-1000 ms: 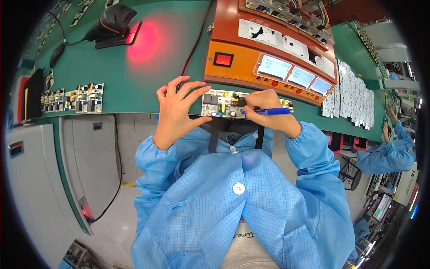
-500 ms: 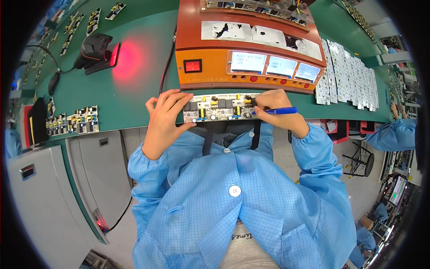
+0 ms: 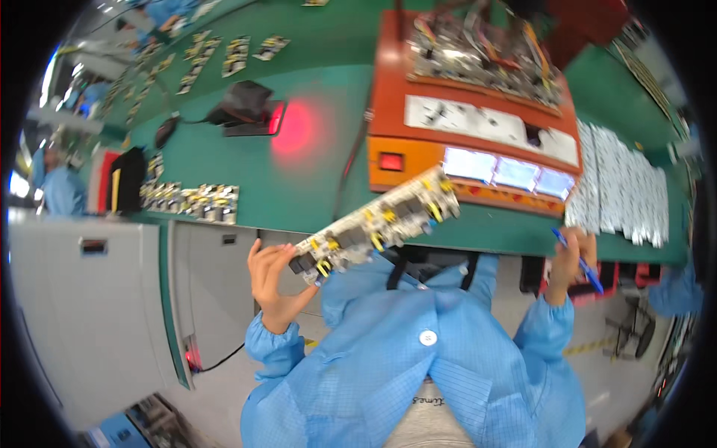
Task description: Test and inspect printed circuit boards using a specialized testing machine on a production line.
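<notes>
My left hand (image 3: 275,285) grips one end of a long circuit board (image 3: 373,224), thumb below and fingers above. Yellow, black and blue parts cover the board, which slants up to the right over the bench edge, its far end in front of the orange test machine (image 3: 478,119). Over at the right, my right hand (image 3: 573,257) is closed around a blue pen (image 3: 588,275), apart from the board. Both hands are slightly blurred.
A black scanner (image 3: 243,104) casts red light on the green bench (image 3: 314,194). Several populated boards (image 3: 213,203) lie at the left, and rows of pale panels (image 3: 624,183) at the right. Red bins (image 3: 648,274) sit below the right bench edge.
My left hand has lifted the circuit board off the bench edge and tilted it up to the right. My right hand has left the board and moved right with the pen. The view has shifted.
</notes>
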A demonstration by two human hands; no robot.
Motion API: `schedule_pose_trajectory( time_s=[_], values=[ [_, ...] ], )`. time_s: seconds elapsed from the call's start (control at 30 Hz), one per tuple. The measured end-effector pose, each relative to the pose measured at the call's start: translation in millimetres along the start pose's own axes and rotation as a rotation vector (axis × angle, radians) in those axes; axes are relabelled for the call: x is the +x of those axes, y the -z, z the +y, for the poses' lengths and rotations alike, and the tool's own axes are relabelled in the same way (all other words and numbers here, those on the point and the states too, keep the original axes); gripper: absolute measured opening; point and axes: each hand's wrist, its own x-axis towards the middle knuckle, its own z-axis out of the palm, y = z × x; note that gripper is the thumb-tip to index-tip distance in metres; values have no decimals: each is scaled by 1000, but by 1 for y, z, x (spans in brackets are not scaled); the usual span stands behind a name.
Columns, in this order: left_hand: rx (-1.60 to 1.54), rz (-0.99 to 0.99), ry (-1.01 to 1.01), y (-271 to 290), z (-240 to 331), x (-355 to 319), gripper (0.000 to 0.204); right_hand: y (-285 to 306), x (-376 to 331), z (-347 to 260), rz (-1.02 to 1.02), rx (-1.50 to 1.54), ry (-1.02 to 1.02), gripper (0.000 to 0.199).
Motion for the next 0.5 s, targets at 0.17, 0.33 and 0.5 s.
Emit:
schedule_pose_trajectory(
  time_s=[0.17, 0.33, 0.5],
  values=[
    [-260, 228, 555, -16, -42, -21, 52, -3, -16, 7, -14, 12, -16, 26],
    [-65, 415, 749, -39, -61, -5, 60, -26, -15, 6, -141, 22, 32, 28],
    [101, 373, 753, -62, -49, 0, 71, -21, -14, -1, -183, -103, 85, 25]
  ],
)
